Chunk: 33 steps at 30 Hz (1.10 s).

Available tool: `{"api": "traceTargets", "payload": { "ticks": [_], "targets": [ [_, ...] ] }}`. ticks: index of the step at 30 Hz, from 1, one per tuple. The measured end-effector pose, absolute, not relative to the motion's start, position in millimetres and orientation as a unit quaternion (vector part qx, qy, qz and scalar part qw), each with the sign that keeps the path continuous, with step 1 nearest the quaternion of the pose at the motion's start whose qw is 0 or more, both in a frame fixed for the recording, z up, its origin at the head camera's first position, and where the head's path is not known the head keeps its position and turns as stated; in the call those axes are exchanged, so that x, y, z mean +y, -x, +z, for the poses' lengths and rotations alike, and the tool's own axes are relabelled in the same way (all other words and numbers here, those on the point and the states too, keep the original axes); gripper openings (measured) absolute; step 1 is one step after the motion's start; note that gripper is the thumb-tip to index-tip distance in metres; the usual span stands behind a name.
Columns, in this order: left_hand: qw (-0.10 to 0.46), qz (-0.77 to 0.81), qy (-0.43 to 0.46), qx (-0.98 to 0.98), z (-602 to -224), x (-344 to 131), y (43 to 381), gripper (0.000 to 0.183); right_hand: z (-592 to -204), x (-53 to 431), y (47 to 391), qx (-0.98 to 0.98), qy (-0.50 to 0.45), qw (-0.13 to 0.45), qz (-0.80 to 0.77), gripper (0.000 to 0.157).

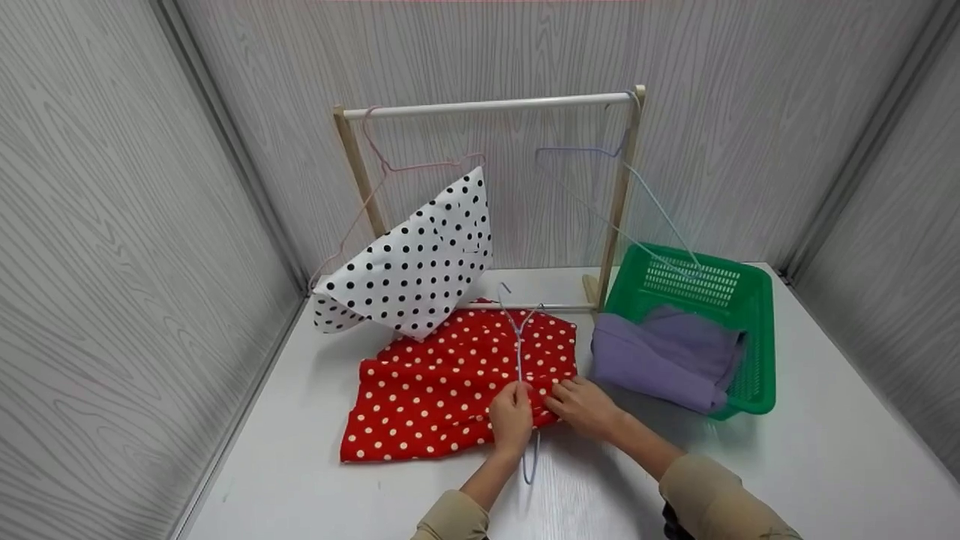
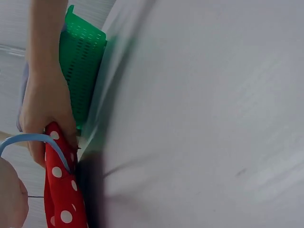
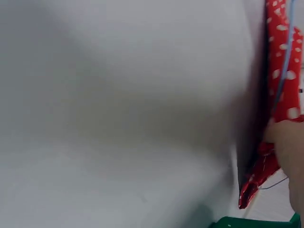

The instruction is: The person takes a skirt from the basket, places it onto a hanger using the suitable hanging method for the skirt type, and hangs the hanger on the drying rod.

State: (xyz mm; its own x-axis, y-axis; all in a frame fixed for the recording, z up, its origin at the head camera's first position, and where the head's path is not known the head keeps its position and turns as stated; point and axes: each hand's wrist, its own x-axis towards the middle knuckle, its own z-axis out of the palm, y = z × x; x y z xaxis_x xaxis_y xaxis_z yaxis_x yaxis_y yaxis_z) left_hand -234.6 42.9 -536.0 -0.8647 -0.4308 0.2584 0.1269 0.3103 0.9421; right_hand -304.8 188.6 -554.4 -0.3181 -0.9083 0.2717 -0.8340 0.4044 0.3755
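Note:
A red cloth with white dots (image 1: 427, 397) is spread on the table. Over it stands a pale blue wire hanger (image 1: 519, 349), its hook pointing away and its near end reaching past the cloth's front edge. My left hand (image 1: 511, 416) grips the hanger. To its right, my right hand (image 1: 586, 409) pinches the cloth's near right edge between thumb and fingers. In the left wrist view the hanger's curved end (image 2: 28, 137) passes over the bunched cloth (image 2: 59, 194). The right wrist view shows the hanger wire running along the raised cloth (image 3: 290, 75).
A rack with a white bar (image 1: 487, 106) stands behind. From it hang a pink hanger (image 1: 420, 166) with a white black-dotted cloth (image 1: 420, 262), and a bluish hanger (image 1: 577, 149). At right, a green basket (image 1: 763, 337) holds a purple cloth (image 1: 660, 360).

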Motion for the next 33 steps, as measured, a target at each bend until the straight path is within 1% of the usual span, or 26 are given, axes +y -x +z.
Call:
{"api": "traceTargets", "payload": {
  "ticks": [2,5,9,11,15,17,20,22,25,28,33],
  "targets": [
    [0.256,-0.556,-0.114,-0.782,-535.8,40.3,235.1,0.019,-549.4,188.5,306.6,-0.783,-0.563,0.245,-0.103,0.029],
    [0.277,-0.537,-0.125,-0.787,-534.4,35.1,236.7,0.018,-536.1,186.1,307.0,-0.762,-0.576,0.263,-0.137,0.020],
    [0.290,-0.533,-0.125,-0.785,-532.0,30.1,237.9,0.018,-516.4,179.4,302.4,-0.769,-0.560,0.257,-0.170,0.010],
    [0.290,-0.540,-0.128,-0.780,-530.5,28.8,237.5,0.018,-506.2,175.4,297.8,-0.787,-0.541,0.234,-0.182,0.009],
    [0.281,-0.554,-0.143,-0.770,-530.3,26.9,236.5,0.018,-488.0,171.8,289.3,-0.823,-0.503,0.179,-0.195,0.014],
    [0.281,-0.552,-0.151,-0.771,-530.6,26.0,236.2,0.017,-479.9,173.3,287.5,-0.830,-0.496,0.166,-0.190,0.016],
    [0.282,-0.536,-0.155,-0.781,-531.9,25.1,237.6,0.017,-470.5,178.4,290.0,-0.827,-0.508,0.182,-0.160,0.012],
    [0.290,-0.525,-0.151,-0.786,-532.8,23.4,239.2,0.017,-465.6,181.4,293.7,-0.819,-0.517,0.208,-0.136,0.010],
    [0.297,-0.518,-0.139,-0.790,-534.8,19.7,240.6,0.017,-460.3,184.6,298.0,-0.810,-0.528,0.228,-0.116,0.008],
    [0.295,-0.519,-0.128,-0.792,-536.1,15.1,241.3,0.017,-459.6,187.4,300.0,-0.805,-0.535,0.226,-0.123,0.008],
    [0.283,-0.520,-0.128,-0.796,-534.5,7.6,243.0,0.019,-465.9,191.3,299.9,-0.817,-0.526,0.188,-0.143,0.010]
  ]
}}
